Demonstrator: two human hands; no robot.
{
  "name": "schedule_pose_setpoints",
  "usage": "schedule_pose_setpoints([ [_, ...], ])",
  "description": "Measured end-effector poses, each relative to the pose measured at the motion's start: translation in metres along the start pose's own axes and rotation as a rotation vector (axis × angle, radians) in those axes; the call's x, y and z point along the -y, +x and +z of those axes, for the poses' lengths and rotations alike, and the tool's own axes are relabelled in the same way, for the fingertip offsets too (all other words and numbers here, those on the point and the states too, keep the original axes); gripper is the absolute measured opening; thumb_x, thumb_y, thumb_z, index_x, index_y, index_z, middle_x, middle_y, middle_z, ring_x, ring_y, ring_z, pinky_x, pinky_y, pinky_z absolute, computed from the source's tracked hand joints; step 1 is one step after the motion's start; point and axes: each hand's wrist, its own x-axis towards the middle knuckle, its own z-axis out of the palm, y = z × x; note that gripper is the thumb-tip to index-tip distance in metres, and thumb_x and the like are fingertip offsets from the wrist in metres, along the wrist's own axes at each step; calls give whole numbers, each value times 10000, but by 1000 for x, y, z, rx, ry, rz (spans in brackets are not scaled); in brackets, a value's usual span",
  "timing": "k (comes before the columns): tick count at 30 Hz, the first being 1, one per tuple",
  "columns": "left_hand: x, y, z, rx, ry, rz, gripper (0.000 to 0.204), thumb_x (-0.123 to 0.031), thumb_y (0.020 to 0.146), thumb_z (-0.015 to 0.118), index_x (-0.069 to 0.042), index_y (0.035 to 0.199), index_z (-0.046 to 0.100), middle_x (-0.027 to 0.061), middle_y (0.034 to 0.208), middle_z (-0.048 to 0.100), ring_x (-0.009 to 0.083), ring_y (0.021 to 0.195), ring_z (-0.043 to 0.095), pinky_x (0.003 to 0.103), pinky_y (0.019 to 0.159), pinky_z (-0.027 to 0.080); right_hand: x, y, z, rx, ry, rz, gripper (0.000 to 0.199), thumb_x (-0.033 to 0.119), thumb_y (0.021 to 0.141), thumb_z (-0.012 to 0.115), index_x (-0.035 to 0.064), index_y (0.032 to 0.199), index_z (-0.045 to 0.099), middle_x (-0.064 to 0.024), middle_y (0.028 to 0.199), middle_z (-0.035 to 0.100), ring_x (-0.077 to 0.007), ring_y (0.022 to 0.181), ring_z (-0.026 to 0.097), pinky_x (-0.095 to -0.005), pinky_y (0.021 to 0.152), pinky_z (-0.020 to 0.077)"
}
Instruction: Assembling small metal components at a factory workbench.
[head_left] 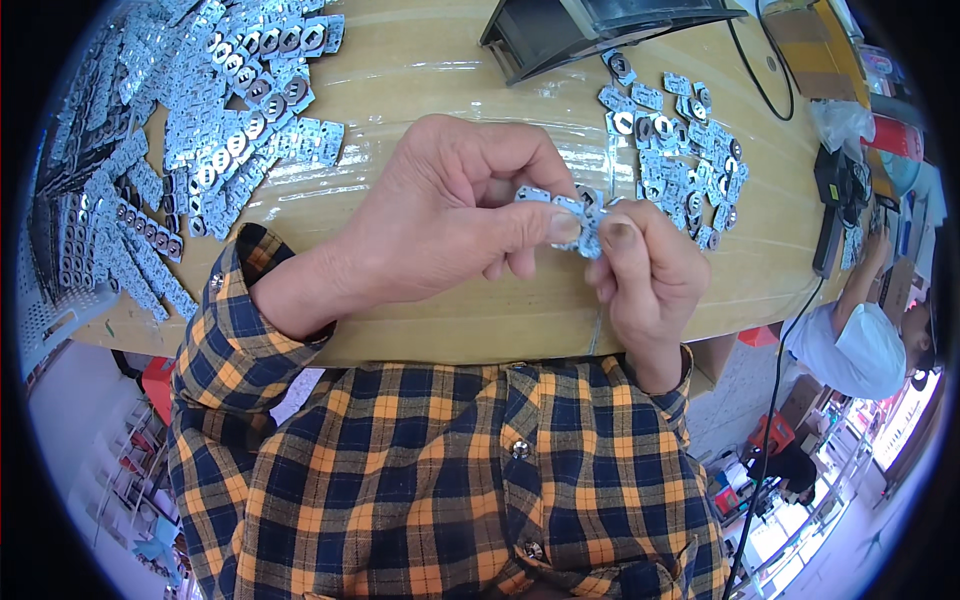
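Observation:
Between my two hands, above the front of the table, is a small light-blue circuit board piece [538, 195] with round metal parts on it. My left hand [450, 215] pinches it from the left, thumb on top and fingers curled behind. At its right end my right hand [650, 270] grips it between thumb and bent forefinger. The fingers cover much of the piece, so I cannot tell whether it is one board or several joined ones.
Strips of joined circuit boards [240, 130] are heaped at the left. Single boards [690, 160] lie scattered at the right. A black open-sided bin [590, 40] stands at the back, a cable [775, 400] hangs along the right, and a person [860, 345] sits beyond it.

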Motion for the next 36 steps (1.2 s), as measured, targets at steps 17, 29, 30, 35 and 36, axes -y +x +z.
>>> schedule_pose_setpoints([
  [17, 10, 0, 11, -171, 408, 512, 216, 64, 862, 622, 33, 1075, 638, 94, 862, 661, 124, 692, 661, 217, 591, 524, 0, -3, 6, -135, 457, 368, 292, 219, 1010, 540, 22, 801, 596, 15, 563, 530, -18, 444, 413, -183, 409, 292],
  [29, 13, 2, 15, -279, 608, 645, 216, 87, 803, 655, 24, 1010, 657, 107, 799, 657, 159, 679, 671, 239, 572, 511, 1, -3, 6, -77, 316, 293, 278, 181, 1008, 520, 20, 783, 538, 21, 564, 457, -35, 442, 362, -203, 414, 276],
  [30, 13, 2, 16, -288, 589, 642, 211, 86, 804, 656, 25, 1006, 656, 109, 799, 657, 161, 679, 672, 239, 571, 512, 1, -3, 6, -78, 316, 293, 278, 181, 1008, 520, 20, 783, 538, 21, 564, 457, -35, 442, 362, -203, 414, 276],
  [35, 11, 2, 14, -287, 583, 621, 202, 80, 819, 648, 31, 1016, 650, 108, 824, 663, 152, 697, 679, 229, 589, 529, 5, -1, 6, -98, 336, 351, 271, 172, 1005, 519, 21, 781, 533, 12, 560, 452, -40, 445, 367, -205, 416, 280],
  [36, 10, 1, 14, -290, 562, 591, 201, 80, 824, 643, 34, 1020, 647, 109, 835, 665, 148, 706, 682, 225, 597, 536, 5, -2, 6, -99, 335, 352, 271, 172, 1005, 519, 21, 781, 533, 12, 560, 452, -40, 445, 367, -205, 416, 280],
])
